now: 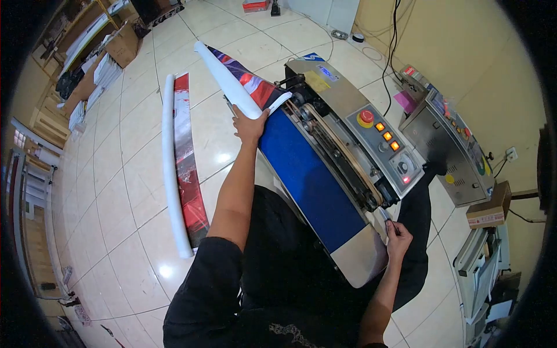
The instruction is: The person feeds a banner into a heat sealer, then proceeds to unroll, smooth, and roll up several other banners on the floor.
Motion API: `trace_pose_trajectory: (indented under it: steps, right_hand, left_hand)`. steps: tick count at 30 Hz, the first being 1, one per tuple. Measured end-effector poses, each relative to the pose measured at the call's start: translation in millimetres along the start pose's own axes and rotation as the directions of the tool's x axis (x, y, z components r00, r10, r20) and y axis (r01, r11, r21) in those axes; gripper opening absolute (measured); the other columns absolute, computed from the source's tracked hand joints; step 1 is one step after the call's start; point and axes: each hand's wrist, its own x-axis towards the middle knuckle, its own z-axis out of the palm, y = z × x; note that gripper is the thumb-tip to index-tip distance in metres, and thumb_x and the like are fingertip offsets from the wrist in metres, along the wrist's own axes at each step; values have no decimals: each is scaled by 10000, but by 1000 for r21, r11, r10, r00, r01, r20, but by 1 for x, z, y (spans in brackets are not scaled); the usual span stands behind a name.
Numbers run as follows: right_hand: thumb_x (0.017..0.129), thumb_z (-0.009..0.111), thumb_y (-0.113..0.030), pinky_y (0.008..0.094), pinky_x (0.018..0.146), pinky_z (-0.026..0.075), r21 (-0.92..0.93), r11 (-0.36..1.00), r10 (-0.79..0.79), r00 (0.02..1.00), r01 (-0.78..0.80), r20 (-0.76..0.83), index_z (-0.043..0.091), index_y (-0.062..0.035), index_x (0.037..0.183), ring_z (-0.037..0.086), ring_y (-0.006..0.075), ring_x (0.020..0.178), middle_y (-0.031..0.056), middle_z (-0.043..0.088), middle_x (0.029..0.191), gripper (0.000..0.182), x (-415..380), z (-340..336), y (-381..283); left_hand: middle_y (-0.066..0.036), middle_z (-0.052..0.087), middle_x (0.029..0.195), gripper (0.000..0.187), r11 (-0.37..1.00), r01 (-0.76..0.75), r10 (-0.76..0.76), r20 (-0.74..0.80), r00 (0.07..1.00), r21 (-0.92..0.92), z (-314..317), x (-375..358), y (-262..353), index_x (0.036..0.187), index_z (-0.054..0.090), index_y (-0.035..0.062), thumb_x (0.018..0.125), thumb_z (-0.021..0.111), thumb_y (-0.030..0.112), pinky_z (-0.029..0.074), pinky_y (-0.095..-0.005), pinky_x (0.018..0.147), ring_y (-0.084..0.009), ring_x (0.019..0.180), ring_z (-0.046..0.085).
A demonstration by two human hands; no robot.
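Note:
A metal machine with lit orange buttons, a red knob and a blue conveyor belt stands on the floor before me. My left hand is wrapped round the lower end of a white roll, at the far end of the belt. A printed red and dark sheet spreads from that roll, its edge close to the machine's rollers. At the machine's near right end, my right hand pinches a thin pale strip beside the belt drive.
Another partly rolled printed sheet lies on the tiled floor at left. A second metal machine stands at right, with a cardboard box near it. Black cables hang behind the first machine. Shelves with papers line the upper left.

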Motion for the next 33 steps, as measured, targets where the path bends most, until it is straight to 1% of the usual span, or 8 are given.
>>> trace_pose_trajectory:
  steps: [11,14,15,17,20,22,30,33]
  right_hand:
    - [880,738,-113,221,612,422,34,999,0,1000,0,7,713,34,851,534,55,672,1,642,722,152,-2,-2,-8]
    - [879,739,-107,223,618,430,60,998,31,999,-31,10,716,36,859,546,59,682,-2,649,732,146,-1,-3,0]
    - [878,739,-100,224,613,429,54,998,-17,1000,16,4,716,38,863,544,60,677,-7,646,733,140,-1,-3,-1]
    - [883,733,-112,233,606,430,79,995,66,998,-66,9,705,50,860,539,65,669,-7,631,717,166,0,-4,3]
    - [898,721,-139,238,618,430,64,998,21,999,-24,45,700,69,879,521,67,695,-3,622,745,210,2,-6,-1]
    - [913,702,-144,261,627,431,13,999,51,996,-52,76,690,74,880,508,82,704,10,612,736,221,3,-8,-5]
    - [956,592,-160,413,930,453,-350,821,-444,890,450,104,577,26,1198,581,338,1070,213,595,1130,305,0,-7,-92]
    - [906,629,-143,425,895,460,-426,653,-488,778,627,397,603,30,1140,590,358,1018,200,601,1102,292,-22,31,-224]
  left_hand:
    - [-278,621,1222,658,970,-118,45,-320,946,-213,-30,107,-38,1441,413,73,822,571,233,456,-505,995,-483,1126,589]
    - [-244,554,1354,696,925,-356,230,-554,800,-131,-65,157,-114,1503,357,71,828,521,75,508,-402,895,-334,1006,671]
    - [-179,588,1291,697,821,-73,-94,-261,961,-566,-117,113,-83,1511,359,81,833,511,39,515,-324,702,-196,783,626]
    - [-124,613,1187,633,748,-80,-80,-209,975,-659,-142,106,-157,1467,434,67,844,547,55,470,-273,594,-113,711,543]
    - [-245,540,1336,601,932,-361,363,-65,930,33,-150,44,-292,1379,521,83,810,685,182,451,-456,1007,-353,1213,553]
    - [-298,411,1445,656,711,-340,222,262,939,615,-184,-41,-288,1380,518,96,785,710,293,278,-581,1125,-464,1383,343]
    - [-293,497,1352,459,831,-196,321,-161,933,521,-360,45,-429,1260,554,-25,892,605,246,395,-463,1074,-454,1260,470]
    - [-297,394,1453,510,476,-455,361,304,882,753,-426,49,-538,1410,428,4,992,438,295,349,-524,1093,-449,1336,384]
